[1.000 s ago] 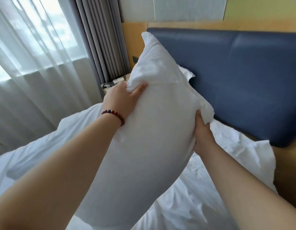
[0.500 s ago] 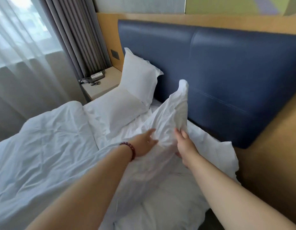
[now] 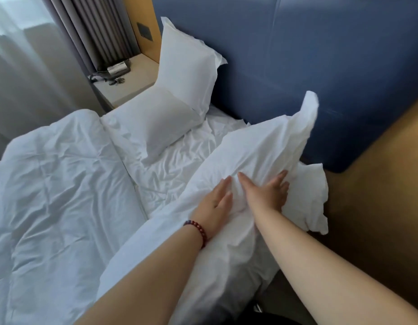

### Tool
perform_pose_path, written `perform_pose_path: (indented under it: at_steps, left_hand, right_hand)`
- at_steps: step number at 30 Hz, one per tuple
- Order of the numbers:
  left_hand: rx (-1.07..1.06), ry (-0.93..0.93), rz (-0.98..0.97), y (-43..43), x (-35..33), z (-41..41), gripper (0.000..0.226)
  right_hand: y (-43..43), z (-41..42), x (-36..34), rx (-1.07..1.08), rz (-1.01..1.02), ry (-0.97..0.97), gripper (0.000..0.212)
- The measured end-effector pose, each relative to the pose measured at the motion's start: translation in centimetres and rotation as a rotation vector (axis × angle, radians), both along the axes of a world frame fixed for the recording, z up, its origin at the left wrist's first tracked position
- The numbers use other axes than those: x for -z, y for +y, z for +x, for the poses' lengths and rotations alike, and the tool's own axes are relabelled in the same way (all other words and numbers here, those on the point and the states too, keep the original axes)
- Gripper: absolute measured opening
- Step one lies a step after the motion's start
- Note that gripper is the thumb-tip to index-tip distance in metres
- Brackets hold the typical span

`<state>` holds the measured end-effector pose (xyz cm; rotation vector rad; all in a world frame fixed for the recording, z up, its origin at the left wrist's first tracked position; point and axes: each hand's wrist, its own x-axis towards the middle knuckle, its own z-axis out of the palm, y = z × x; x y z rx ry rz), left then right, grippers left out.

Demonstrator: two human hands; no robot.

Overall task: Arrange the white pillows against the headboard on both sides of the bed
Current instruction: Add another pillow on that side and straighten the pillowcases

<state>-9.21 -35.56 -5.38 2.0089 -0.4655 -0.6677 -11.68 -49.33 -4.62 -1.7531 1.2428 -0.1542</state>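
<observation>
1. Nearest, both bare forearms reach forward from the bottom edge; a dark red bead bracelet (image 3: 198,232) sits on the left wrist
2. Left hand (image 3: 216,202): fingers straight and together, palm flat on the near pillow (image 3: 261,146), gripping nothing
3. Right hand (image 3: 265,194): fingers spread wide and straight, pressing down on the same pillow just beside the left hand, nothing held
4. Near pillow lies slanted on the right side of the bed, its far corner flap standing up against the blue headboard (image 3: 297,55)
5. Crumpled white fabric (image 3: 308,202) pokes out under its right edge; pillow or loose case, cannot tell
6. Left of the arms, a rumpled white duvet (image 3: 58,184); between the pillows, a creased sheet (image 3: 170,174)
7. Farther off, left side of the bed: a flat pillow (image 3: 156,120) lies on the sheet, with an upright pillow (image 3: 186,64) behind it leaning on the headboard
8. Beyond that, a nightstand (image 3: 130,83) with small dark items, too blurred to name
9. Farthest, grey curtains (image 3: 97,31) and a wall switch (image 3: 144,31) on the wood panel
</observation>
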Motion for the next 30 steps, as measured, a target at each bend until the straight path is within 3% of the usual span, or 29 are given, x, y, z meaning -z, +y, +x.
perform_pose_path:
  at_steps: [3, 6, 9, 14, 17, 20, 27, 30]
  left_hand:
    - [-0.037, 0.058, -0.036, 0.3, 1.3, -1.4, 0.050]
    - [-0.149, -0.176, 0.092, 1.1, 1.9, -0.9, 0.046]
    - [-0.047, -0.338, 0.297, 1.0, 2.7, 0.0, 0.052]
    - [0.009, -0.352, 0.302, 0.7, 4.6, 1.9, 0.057]
    - [-0.043, -0.305, 0.348, 0.7, 6.4, 4.6, 0.060]
    - [-0.040, -0.230, 0.415, 0.4, 8.2, 7.8, 0.065]
    - [0.008, 0.083, 0.341, -1.5, 9.7, 13.2, 0.084]
    - [0.034, 0.193, 0.420, -2.1, 10.2, 15.1, 0.110]
  right_hand:
    - [-0.1, -2.0, 1.1, 0.109, 0.083, 0.071, 0.138]
    - [0.8, -3.3, 1.5, 0.139, 0.121, 0.090, 0.139]
    - [2.5, -2.6, 1.1, 0.136, 0.061, 0.116, 0.139]
    - [3.3, -1.3, 2.2, 0.197, 0.038, 0.172, 0.139]
    - [2.0, -2.4, 4.4, 0.227, 0.042, 0.205, 0.138]
    - [0.5, -3.5, 6.3, 0.251, 0.100, 0.190, 0.150]
    - [-2.0, -3.1, 7.4, 0.293, 0.210, 0.120, 0.163]
    - [-3.1, -1.1, 7.0, 0.475, 0.319, 0.097, 0.169]
